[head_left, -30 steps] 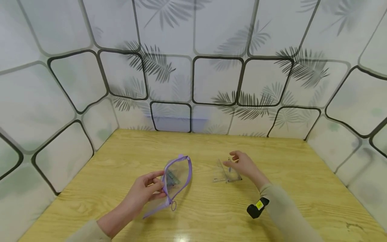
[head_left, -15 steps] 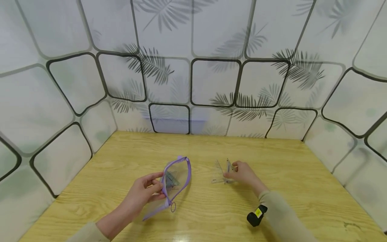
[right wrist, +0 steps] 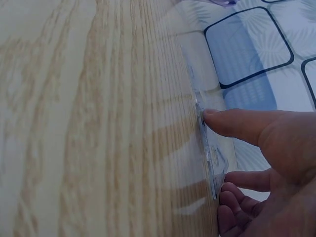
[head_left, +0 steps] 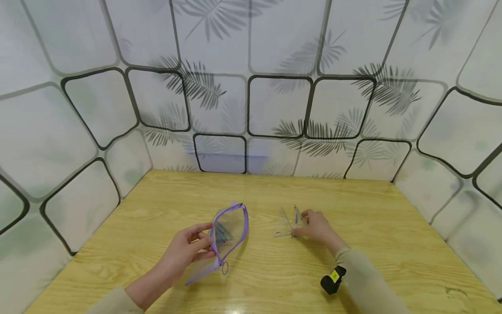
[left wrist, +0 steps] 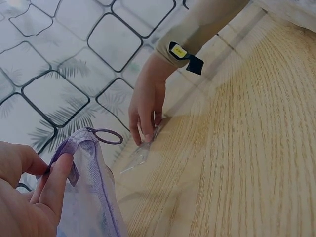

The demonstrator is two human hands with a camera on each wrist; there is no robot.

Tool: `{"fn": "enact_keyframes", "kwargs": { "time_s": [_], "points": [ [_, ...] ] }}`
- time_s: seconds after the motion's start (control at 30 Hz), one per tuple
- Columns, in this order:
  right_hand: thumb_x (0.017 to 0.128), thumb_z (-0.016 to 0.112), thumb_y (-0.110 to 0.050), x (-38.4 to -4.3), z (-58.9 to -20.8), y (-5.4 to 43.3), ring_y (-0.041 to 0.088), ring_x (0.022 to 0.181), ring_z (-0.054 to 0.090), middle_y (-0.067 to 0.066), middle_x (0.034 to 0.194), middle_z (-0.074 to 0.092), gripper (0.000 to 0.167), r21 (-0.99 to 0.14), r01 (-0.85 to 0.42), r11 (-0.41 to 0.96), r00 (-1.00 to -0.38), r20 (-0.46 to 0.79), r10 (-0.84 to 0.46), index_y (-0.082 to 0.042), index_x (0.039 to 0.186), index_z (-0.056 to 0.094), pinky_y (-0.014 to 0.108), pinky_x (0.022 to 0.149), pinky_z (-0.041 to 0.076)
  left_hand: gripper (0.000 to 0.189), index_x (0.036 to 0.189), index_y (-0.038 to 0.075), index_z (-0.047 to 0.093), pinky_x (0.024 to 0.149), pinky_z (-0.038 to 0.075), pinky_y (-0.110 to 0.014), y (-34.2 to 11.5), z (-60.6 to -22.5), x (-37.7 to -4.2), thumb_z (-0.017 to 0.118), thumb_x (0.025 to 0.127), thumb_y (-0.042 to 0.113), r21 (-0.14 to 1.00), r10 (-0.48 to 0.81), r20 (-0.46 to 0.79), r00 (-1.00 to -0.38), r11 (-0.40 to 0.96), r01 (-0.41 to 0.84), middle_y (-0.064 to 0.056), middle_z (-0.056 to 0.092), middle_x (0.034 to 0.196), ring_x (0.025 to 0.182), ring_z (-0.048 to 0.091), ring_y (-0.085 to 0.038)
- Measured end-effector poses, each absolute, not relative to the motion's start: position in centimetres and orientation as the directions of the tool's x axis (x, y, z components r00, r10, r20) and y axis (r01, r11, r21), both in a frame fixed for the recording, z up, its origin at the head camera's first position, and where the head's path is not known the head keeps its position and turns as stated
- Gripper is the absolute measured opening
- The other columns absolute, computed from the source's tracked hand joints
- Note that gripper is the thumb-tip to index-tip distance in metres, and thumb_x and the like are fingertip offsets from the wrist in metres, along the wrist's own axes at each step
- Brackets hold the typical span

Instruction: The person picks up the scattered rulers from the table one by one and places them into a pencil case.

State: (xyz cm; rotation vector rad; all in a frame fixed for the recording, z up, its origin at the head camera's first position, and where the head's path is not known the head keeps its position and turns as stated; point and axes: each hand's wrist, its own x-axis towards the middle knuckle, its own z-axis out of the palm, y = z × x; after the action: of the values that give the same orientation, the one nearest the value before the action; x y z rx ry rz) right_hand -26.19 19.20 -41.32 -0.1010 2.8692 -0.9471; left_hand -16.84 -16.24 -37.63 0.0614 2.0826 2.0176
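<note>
In the head view, my left hand (head_left: 190, 244) pinches the rim of a see-through zip pouch (head_left: 246, 223) with purple edging, its mouth spread wide. A bluish set square (head_left: 222, 233) shows inside it. To the right, my right hand (head_left: 318, 227) holds a clear set square (head_left: 296, 214) between thumb and fingers, tilted up from the table. Another clear triangular piece (head_left: 283, 226) lies against its left side. The right wrist view shows the thumb (right wrist: 232, 123) at one end of the clear plastic (right wrist: 217, 165) and the fingertips at the other.
The wood-grain table (head_left: 266, 274) meets a patterned curtain (head_left: 274, 104) at the back and sides. A purple ring (left wrist: 108, 136) hangs from the pouch's zip. A black strap piece with a yellow label (head_left: 335, 275) sits at the right sleeve.
My right hand has come down onto the right-hand set square, taken hold of it and tipped it up; its thumb has since slid lower. The left hand and pouch stay nearly still.
</note>
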Motion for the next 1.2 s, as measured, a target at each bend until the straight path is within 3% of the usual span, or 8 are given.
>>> {"fn": "enact_keyframes", "kwargs": {
  "time_s": [0.53,1.2],
  "points": [
    [0.078,0.084,-0.023,-26.1,-40.3,19.2,0.037,0.110,0.059,0.029,0.125,0.059,0.074,-0.563,-0.021,0.826,-0.984,-0.132,-0.115,0.010,0.133,0.048,0.052,0.095,0.052,0.058,0.149,-0.007,0.033,0.079,0.062,-0.022,-16.3,-37.5,-16.8,0.055,0.097,0.005,0.989,0.227,-0.144,-0.963,0.045,-0.137,0.001,0.057,0.090,0.085,0.062,-0.010],
    [0.076,0.085,-0.019,-26.3,-40.1,20.1,0.030,0.103,0.057,0.022,0.117,0.059,0.062,-0.626,-0.014,0.779,-0.971,-0.178,-0.160,0.001,0.125,0.052,0.047,0.088,0.051,0.057,0.149,-0.007,0.034,0.080,0.062,-0.023,-16.3,-37.5,-16.7,0.055,0.097,0.005,0.988,0.219,-0.154,-0.963,0.043,-0.149,0.000,0.057,0.091,0.086,0.062,-0.011]
  ]
}}
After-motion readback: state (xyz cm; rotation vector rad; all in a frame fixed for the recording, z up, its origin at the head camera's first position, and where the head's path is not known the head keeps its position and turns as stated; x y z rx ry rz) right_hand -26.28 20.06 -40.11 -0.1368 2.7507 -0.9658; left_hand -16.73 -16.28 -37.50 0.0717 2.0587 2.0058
